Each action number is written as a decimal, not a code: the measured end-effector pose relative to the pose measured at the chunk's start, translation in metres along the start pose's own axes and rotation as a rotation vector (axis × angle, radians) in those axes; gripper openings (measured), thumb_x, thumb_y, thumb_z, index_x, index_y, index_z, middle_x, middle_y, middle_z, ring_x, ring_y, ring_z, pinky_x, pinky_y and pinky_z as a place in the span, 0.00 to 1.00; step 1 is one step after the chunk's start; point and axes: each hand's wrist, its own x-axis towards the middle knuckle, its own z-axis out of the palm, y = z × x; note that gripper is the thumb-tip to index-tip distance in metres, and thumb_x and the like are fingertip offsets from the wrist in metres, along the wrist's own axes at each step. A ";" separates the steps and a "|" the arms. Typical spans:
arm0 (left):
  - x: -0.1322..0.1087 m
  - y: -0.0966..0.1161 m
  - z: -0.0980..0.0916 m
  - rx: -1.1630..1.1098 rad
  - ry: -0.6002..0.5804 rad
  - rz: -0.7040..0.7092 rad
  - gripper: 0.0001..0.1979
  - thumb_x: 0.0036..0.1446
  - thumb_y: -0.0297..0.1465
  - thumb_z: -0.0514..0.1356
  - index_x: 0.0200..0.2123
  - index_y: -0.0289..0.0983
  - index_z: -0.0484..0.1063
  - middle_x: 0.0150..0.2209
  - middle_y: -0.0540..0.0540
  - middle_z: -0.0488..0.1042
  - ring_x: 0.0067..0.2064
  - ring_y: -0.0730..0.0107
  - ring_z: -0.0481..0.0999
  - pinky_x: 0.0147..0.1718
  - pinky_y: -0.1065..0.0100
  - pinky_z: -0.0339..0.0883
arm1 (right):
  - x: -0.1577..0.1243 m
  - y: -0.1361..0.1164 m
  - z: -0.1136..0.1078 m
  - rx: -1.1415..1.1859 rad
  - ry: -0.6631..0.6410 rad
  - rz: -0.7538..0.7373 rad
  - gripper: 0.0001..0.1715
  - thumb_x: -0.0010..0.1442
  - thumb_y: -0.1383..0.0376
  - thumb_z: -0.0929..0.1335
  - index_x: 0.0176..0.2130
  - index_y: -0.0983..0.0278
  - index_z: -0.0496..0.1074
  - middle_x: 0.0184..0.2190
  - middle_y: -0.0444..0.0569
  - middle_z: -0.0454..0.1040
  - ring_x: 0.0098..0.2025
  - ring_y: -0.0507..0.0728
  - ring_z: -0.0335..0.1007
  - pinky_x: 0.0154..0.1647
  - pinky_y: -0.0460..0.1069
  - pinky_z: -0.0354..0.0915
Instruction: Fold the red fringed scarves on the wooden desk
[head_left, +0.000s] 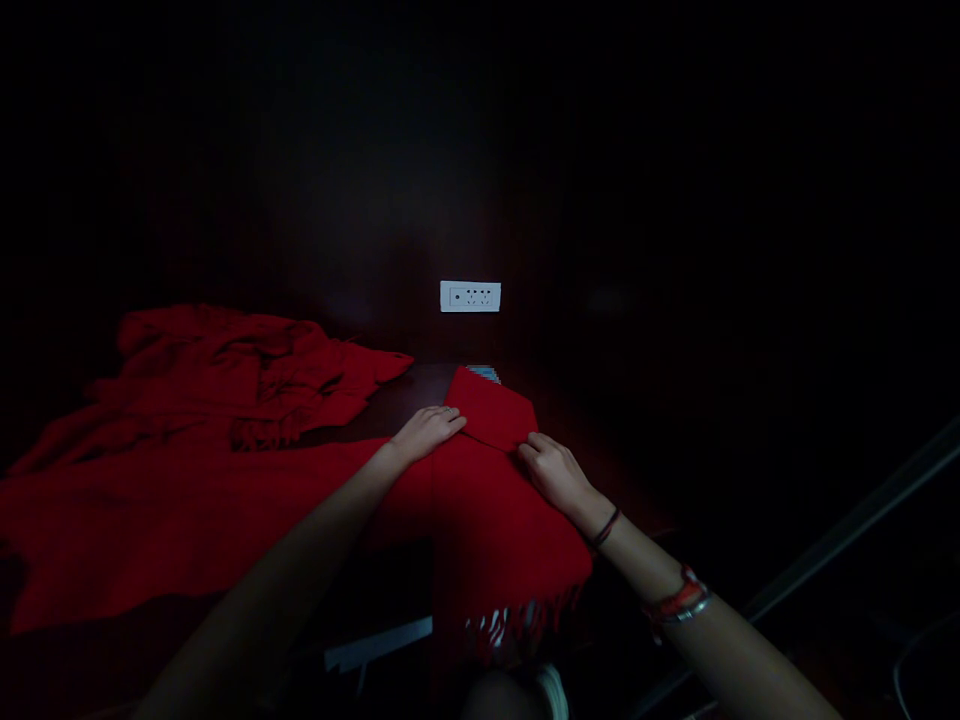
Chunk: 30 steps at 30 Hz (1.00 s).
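A red scarf (506, 520) with a fringed end hangs toward me over the near edge of the dark surface. Its far part is folded over into a flap (495, 408) with slanted corners. On the left edge of this flap is my left hand (431, 432), its fingers closed on the cloth. My right hand (555, 472) pinches the flap's lower right edge between thumb and curled fingers. The fingertips of both hands are partly hidden against the cloth. From under the left forearm the red cloth stretches away to the left.
A crumpled heap of red fabric (225, 370) lies at the back left. On the dark wall behind sits a white power socket (470, 297), with a small blue-and-white item (484, 374) below it. A pale bar (862, 520) runs diagonally at the right.
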 end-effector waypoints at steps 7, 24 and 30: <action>0.001 0.000 0.005 0.049 0.011 -0.140 0.11 0.55 0.23 0.47 0.40 0.39 0.62 0.45 0.44 0.63 0.46 0.66 0.62 0.38 0.69 0.61 | 0.000 0.001 0.000 0.050 0.017 -0.016 0.12 0.59 0.67 0.55 0.34 0.65 0.65 0.31 0.49 0.64 0.33 0.52 0.58 0.34 0.44 0.55; -0.009 -0.019 0.019 -0.373 0.035 -0.213 0.11 0.53 0.24 0.44 0.34 0.38 0.63 0.35 0.47 0.63 0.38 0.71 0.65 0.39 0.70 0.59 | -0.006 0.017 0.015 0.380 -0.131 -0.066 0.26 0.55 0.72 0.54 0.53 0.61 0.55 0.55 0.50 0.52 0.57 0.55 0.42 0.54 0.54 0.43; -0.017 -0.018 0.016 -0.468 0.155 -0.241 0.15 0.54 0.26 0.42 0.41 0.38 0.64 0.49 0.45 0.58 0.50 0.69 0.58 0.48 0.67 0.51 | -0.009 0.016 0.010 0.433 -0.273 -0.008 0.28 0.58 0.54 0.50 0.56 0.58 0.48 0.58 0.48 0.42 0.58 0.56 0.34 0.56 0.56 0.37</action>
